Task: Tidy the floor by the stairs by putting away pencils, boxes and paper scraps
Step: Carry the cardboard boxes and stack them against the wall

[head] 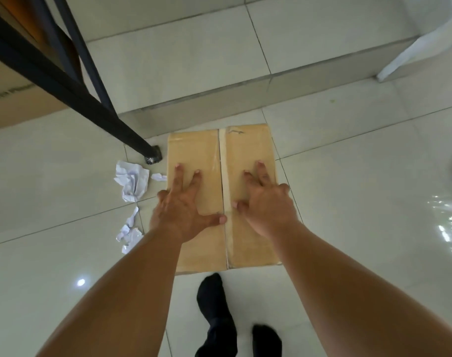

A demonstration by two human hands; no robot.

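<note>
Closely, the cardboard box [222, 197] is bounded by the step [209, 99] ahead and the black post [152, 155] leftward; left hand [178, 215] and right hand [268, 207] are pressed flat, fingers spread, nothing gripped

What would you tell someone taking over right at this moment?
Left hand and right hand: both flat, fingers spread, on the taped cardboard box; neither grips it.
The box lies on the floor at the step, beside the black railing foot.
Crumpled paper and smaller scraps lie left of the box.
No pencils in view.
Left: put away the box, pick up the paper.
</note>
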